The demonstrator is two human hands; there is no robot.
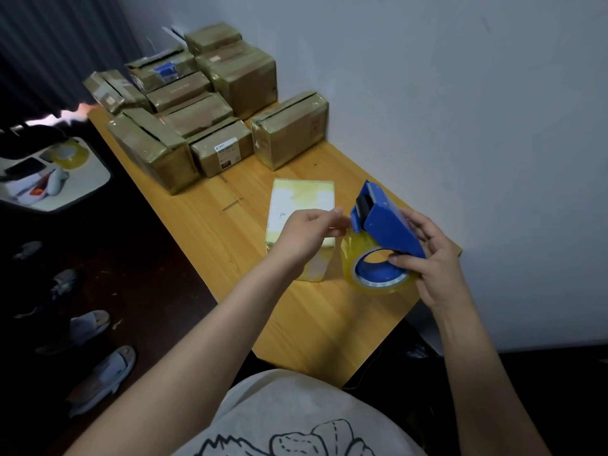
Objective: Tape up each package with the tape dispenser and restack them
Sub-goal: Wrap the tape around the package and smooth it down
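A wooden tabletop is set against a grey wall. Brown packages, closed so their contents cannot be seen, are stacked at its far end; one pale package lies nearer. The blue tape dispenser is held just beside it by the right hand, grip curled round it; the tape end appears pinched by the left hand. Tape should be drawn straight and kept taut.

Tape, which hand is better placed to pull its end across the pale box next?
Left. The left hand pinches the tape just over the box; the right hand grips the dispenser, steadying it.
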